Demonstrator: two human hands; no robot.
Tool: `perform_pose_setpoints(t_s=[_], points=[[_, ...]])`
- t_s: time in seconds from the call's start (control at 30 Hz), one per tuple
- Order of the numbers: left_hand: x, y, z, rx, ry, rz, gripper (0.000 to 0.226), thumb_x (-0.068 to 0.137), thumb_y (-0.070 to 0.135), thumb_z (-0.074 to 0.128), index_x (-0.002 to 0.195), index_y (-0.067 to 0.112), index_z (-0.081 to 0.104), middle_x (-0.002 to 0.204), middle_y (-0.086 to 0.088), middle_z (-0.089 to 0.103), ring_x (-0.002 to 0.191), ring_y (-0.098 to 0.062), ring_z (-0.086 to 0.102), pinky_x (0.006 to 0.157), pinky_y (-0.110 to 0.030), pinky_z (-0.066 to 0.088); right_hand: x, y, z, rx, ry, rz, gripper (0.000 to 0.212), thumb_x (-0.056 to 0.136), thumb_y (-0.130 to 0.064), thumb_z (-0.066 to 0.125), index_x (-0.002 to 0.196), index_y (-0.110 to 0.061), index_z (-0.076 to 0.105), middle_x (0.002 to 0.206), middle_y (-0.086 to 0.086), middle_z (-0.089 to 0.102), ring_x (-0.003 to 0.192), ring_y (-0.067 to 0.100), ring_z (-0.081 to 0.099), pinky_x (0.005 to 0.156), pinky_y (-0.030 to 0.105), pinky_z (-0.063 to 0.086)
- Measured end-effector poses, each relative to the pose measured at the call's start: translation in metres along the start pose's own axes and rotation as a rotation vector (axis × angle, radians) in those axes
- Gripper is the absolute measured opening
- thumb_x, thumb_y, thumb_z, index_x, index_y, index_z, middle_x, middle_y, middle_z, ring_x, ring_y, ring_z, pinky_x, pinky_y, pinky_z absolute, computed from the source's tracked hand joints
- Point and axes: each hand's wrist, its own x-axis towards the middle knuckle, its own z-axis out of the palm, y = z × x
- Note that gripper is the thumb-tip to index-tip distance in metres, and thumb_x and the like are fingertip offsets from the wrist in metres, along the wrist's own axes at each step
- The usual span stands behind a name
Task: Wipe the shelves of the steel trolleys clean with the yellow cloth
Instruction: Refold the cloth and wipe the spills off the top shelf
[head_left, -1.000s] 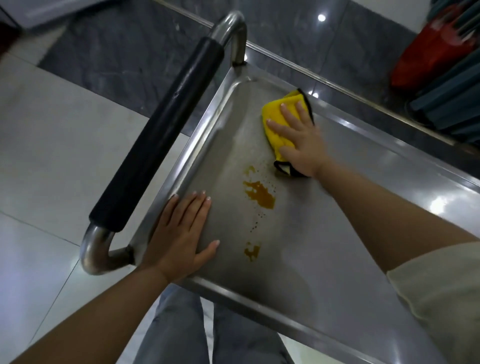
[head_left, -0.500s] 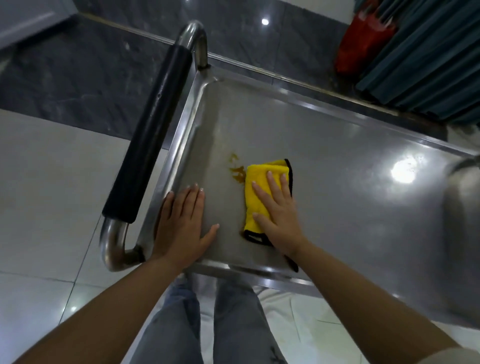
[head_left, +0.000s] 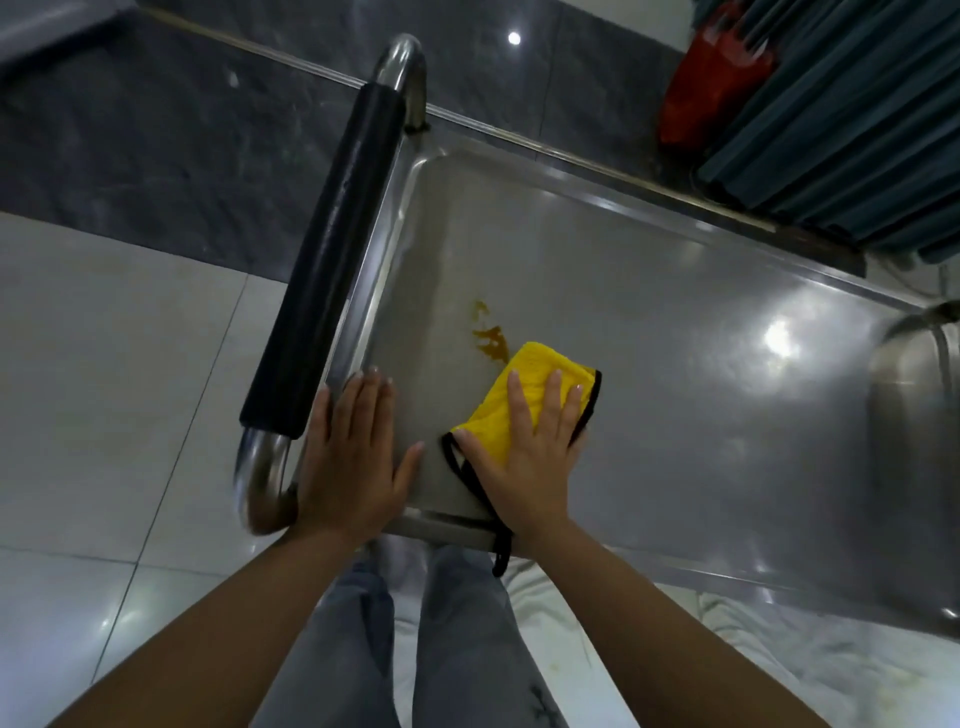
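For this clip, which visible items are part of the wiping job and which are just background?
Part of the job: yellow cloth under the right hand; steel trolley shelf; orange stain; left hand flat on the shelf edge.

Just lying about: red bag; dark green curtain; white sheet on the floor.

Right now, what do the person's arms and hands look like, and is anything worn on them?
Both forearms are bare as far as the picture shows, with no sleeve in view. The left hand and right hand wear no gloves, rings, watch or bracelet that I can see. The fingernails are short and pale.
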Motion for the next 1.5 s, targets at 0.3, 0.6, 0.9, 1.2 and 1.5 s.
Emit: perform_pose_setpoints(t_s=[0.3,0.6,0.9,1.2,1.5], points=[[0.002,-0.004,0.004,0.003,0.020,0.001,0.077,0.089,0.054,0.037,0.143,0.000,0.038,0.149,-0.021,0.036,0.140,-0.033,0.030,0.117,-0.051,0.016,0.113,-0.036,0.013,-0.114,0.057,-0.223,0.077,0.081,-0.064,0.049,0.147,-0.030,0.029,0.158,0.010,0.017,0.146,0.035,0.004,0.112,0.059,0.014],[0.002,-0.002,0.003,-0.008,0.015,-0.017,0.075,0.090,0.054,0.040,0.144,0.002,0.037,0.150,-0.019,0.037,0.140,-0.032,0.030,0.119,-0.040,0.002,0.247,-0.056,-0.014,-0.071,-0.138,-0.613,0.072,0.081,-0.048,0.057,0.146,-0.027,0.033,0.158,0.003,0.017,0.147,0.030,0.001,0.116,0.051,0.009],[0.003,-0.003,0.006,-0.029,0.032,-0.029,0.072,0.089,0.053,0.043,0.141,0.003,0.039,0.148,-0.018,0.039,0.140,-0.030,0.029,0.118,-0.044,0.011,0.236,-0.064,-0.016,0.036,-0.181,-0.762,0.062,0.076,-0.052,0.044,0.131,-0.026,0.056,0.154,0.005,0.028,0.146,0.033,0.007,0.113,0.055,0.014],[0.003,-0.002,0.003,-0.041,-0.003,-0.043,0.078,0.089,0.056,0.037,0.145,0.001,0.034,0.150,-0.017,0.036,0.141,-0.029,0.030,0.116,-0.053,0.020,0.107,0.018,-0.002,0.084,-0.173,-1.043,0.052,0.080,-0.050,0.054,0.123,-0.022,0.063,0.149,0.015,0.036,0.143,0.044,0.016,0.105,0.065,0.023],[0.002,0.002,-0.001,0.060,-0.041,-0.002,0.074,0.091,0.052,0.028,0.145,0.002,0.036,0.150,-0.021,0.034,0.141,-0.035,0.030,0.115,-0.056,0.021,-0.019,0.061,-0.009,0.043,0.090,-0.414,0.059,0.078,-0.049,0.057,0.132,-0.024,0.056,0.151,0.014,0.033,0.143,0.041,0.015,0.104,0.064,0.028]])
